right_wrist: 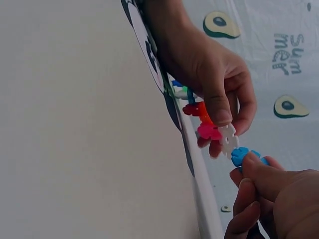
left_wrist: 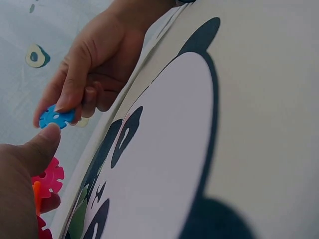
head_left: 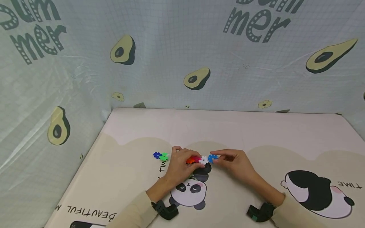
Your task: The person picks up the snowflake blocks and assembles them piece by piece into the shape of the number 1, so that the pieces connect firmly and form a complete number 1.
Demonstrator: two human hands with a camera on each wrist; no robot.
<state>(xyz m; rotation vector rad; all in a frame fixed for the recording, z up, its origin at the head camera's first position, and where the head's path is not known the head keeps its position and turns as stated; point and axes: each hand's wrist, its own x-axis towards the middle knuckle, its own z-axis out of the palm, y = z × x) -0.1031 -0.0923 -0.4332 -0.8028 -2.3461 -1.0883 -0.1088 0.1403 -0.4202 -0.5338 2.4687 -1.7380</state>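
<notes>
A chain of notched plastic snowflake discs runs under my left hand (head_left: 181, 164), which grips it near its right end. On the left side a dark blue disc (head_left: 156, 155) and a green disc (head_left: 163, 156) stick out past the hand. Orange (head_left: 190, 161), pink (right_wrist: 209, 131) and white discs (head_left: 203, 160) show between its thumb and fingers. My right hand (head_left: 236, 163) pinches a light blue disc (head_left: 212, 158) between thumb and fingertips, right at the edge of the white one. The middle of the chain is hidden behind the left hand.
The hands are over a table with a printed cover (head_left: 137, 177), showing a panda (head_left: 188, 193) below them and a black-and-white animal at the right. A curtain with avocado prints (head_left: 159, 47) hangs along the back and left edges. Both wrists wear dark camera mounts (head_left: 168, 211).
</notes>
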